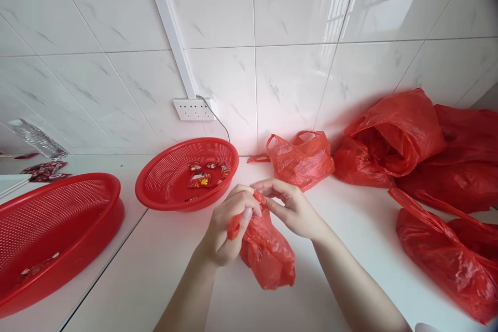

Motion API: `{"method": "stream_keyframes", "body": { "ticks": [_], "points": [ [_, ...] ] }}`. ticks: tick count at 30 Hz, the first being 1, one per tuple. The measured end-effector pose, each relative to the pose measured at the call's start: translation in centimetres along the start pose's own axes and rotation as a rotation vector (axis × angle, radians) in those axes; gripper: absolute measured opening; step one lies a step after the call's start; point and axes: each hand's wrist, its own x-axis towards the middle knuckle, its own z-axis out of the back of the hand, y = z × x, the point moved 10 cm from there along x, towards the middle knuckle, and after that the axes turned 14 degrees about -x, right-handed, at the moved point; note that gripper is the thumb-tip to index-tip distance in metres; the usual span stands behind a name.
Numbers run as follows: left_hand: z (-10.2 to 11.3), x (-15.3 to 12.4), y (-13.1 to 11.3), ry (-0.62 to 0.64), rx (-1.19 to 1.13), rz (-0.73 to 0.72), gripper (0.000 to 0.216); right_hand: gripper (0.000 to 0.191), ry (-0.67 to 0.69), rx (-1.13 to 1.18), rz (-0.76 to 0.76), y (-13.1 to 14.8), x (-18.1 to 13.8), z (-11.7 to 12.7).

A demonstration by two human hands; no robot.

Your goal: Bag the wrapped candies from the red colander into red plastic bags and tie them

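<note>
Forearms (189, 290) nearest; both grips at a small red plastic bag (270, 257) over the counter (136, 259).
Left grip (223, 225) closed around the bunched top, loose end poking past the thumb, probably to keep the mouth gathered. Right grip (293, 207) half-curled, fingertips at the twisted neck; can't tell if pinching. Bag body sits below the grips. Perforated red basket (165, 179) ahead-left of them, wrapped packets (199, 180) inside, presumably within reach; second basket (117, 207) farther left. Looped-handle bag (303, 163) ahead-right, likely set aside for elbow room.
</note>
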Motion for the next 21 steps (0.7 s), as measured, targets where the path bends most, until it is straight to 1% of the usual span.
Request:
{"method": "stream_keyframes", "body": {
  "ticks": [2,4,5,7,8,10,12,15,18,21],
  "points": [
    [0.1,-0.1,0.5,-0.013,-0.07,0.036,0.023,0.009,-0.033,-0.002,-0.025,-0.4,0.1,0.4],
    [0.1,-0.1,1.0,-0.03,-0.135,0.074,0.024,0.006,-0.043,0.028,-0.024,-0.4,0.1,0.7],
    [0.2,-0.2,1.2,-0.039,-0.164,0.09,0.025,0.006,-0.036,0.067,-0.012,-0.3,0.1,0.7],
    [0.1,-0.3,1.6,-0.048,-0.214,0.12,0.026,0.015,-0.023,0.169,0.006,-0.2,0.1,0.7],
    [0.1,-0.4,1.8,-0.049,-0.231,0.134,0.027,0.016,-0.025,0.228,0.001,-0.3,0.1,0.7],
    [0.2,-0.5,2.1,-0.052,-0.246,0.162,0.028,0.011,-0.043,0.362,-0.043,-0.9,0.1,0.9],
    [0.4,-0.6,2.6,-0.062,-0.224,0.194,0.029,0.009,-0.049,0.532,-0.112,-1.6,0.1,0.9],
    [1.0,-0.5,3.0,-0.084,-0.166,0.219,0.036,0.012,-0.029,0.786,-0.214,-2.4,-0.1,0.6],
    [1.6,-0.3,3.5,-0.099,-0.077,0.267,0.041,0.016,-0.081,0.886,-0.296,-3.3,-0.2,0.9],
    [2.6,-0.5,4.5,-0.12,0.062,0.383,0.04,0.02,-0.191,0.924,-0.351,-4.5,-0.2,1.4]
  ]
}}
